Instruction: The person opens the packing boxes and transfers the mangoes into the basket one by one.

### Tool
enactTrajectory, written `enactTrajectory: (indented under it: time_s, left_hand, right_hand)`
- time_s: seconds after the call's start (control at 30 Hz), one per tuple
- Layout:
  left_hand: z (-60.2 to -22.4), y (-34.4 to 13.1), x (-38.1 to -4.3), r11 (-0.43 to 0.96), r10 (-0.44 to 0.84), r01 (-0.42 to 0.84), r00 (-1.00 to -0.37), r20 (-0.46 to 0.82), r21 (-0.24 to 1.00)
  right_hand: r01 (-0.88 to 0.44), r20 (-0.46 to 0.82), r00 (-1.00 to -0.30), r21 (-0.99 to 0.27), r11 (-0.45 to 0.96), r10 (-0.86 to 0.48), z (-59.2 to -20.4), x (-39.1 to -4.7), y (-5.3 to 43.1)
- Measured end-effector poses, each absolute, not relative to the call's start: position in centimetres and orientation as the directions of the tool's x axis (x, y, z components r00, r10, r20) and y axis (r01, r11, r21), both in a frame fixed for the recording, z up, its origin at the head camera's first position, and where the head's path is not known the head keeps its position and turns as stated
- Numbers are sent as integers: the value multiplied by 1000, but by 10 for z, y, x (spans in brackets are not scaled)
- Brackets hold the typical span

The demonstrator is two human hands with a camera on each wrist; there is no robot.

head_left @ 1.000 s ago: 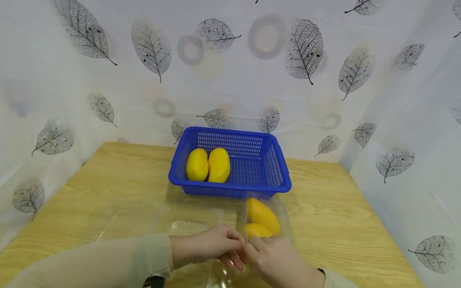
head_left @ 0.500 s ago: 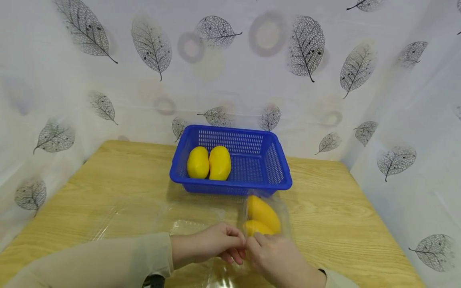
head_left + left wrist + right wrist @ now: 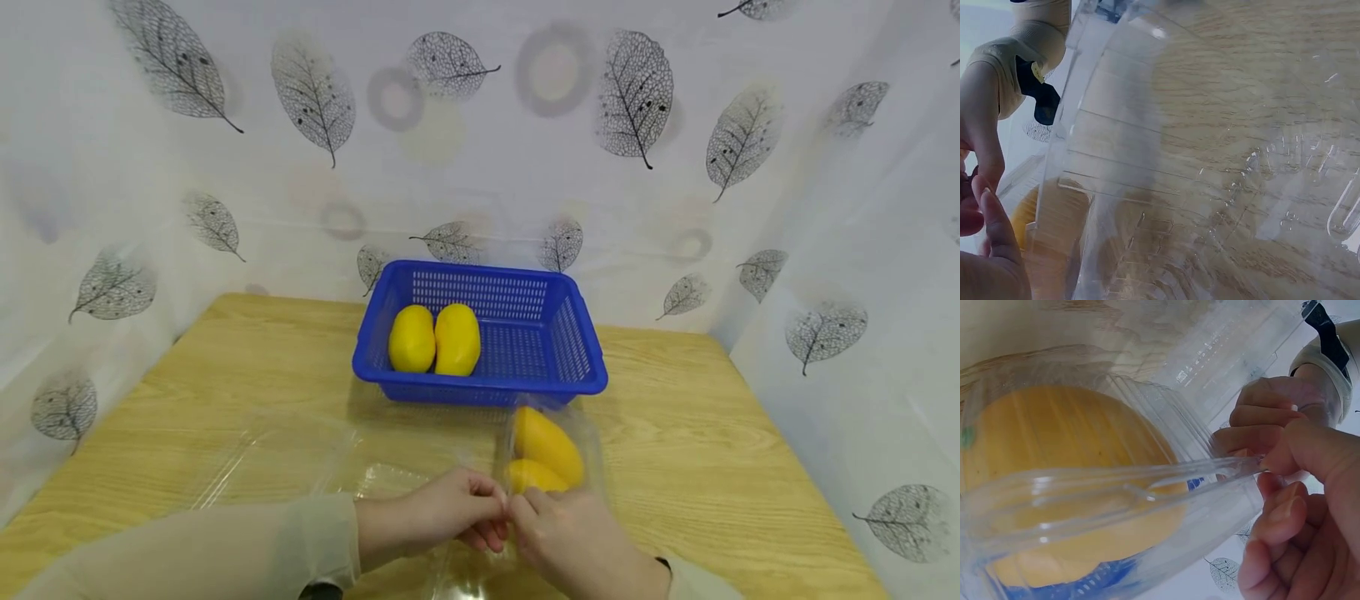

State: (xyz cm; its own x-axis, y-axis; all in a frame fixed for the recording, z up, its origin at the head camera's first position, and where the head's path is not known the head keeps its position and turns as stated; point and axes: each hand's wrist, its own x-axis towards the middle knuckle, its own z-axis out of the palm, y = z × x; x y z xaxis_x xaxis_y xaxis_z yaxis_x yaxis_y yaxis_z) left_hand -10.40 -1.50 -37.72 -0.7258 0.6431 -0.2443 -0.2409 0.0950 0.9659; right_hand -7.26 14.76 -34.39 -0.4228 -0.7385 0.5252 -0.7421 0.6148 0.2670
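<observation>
Two yellow-orange mangoes lie inside a clear plastic clamshell box in front of the basket. In the right wrist view, the box's rims meet at a corner, where my right hand pinches them between thumb and finger. My left hand is right beside it, its thumb and fingertips drawn together at the same corner. The left wrist view shows both hands meeting at the left, with the right hand above the left hand. Part of the box is hidden behind my right hand in the head view.
A blue plastic basket stands at the back, with two yellow mangoes in its left half. Another clear plastic container lies open on the wooden table at the left, partly under my left forearm. A leaf-patterned curtain surrounds the table.
Both hands stay together at the box corner with only small finger shifts. The open container at the left has shifted slightly. The mangoes have not moved.
</observation>
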Motion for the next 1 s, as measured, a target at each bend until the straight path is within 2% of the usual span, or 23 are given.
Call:
enactTrajectory:
  time_s: [0.37, 0.73, 1.0]
  left_hand:
    - [-377, -13, -102, 82, 627, -232, -744, -231, 969]
    - [-376, -13, -101, 64, 623, -219, -754, -210, 974]
    - [-375, -18, -106, 118, 675, -164, -710, -200, 979]
  right_hand:
    - [-753, 447, -499, 202, 627, -742, -345, -74, 149]
    - [-759, 461, -493, 187, 624, -738, -344, -73, 149]
    - [-765, 464, -483, 189, 615, -743, -346, -73, 149]
